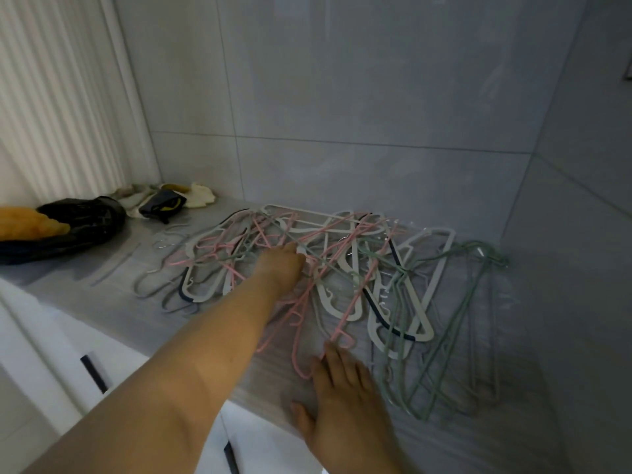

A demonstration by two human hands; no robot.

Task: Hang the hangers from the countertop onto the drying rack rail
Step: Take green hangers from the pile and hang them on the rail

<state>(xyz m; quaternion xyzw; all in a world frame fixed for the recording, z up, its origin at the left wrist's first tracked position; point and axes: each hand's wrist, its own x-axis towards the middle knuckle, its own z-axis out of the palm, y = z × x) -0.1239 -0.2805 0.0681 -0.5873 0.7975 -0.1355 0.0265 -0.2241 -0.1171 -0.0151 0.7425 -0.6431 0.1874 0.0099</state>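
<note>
Head view finds the left hand (282, 268) clenched in the tangled pile of pink, white and green plastic hangers (342, 278) on the grey countertop (113, 295), right hand (345, 401) released flat at five o'clock; pickup stage, untangling needed next, rail unseen.

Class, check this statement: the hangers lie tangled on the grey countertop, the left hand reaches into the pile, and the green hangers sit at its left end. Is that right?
Not quite. The head view shows the green hangers at the pile's right end; the rest stands.
</note>
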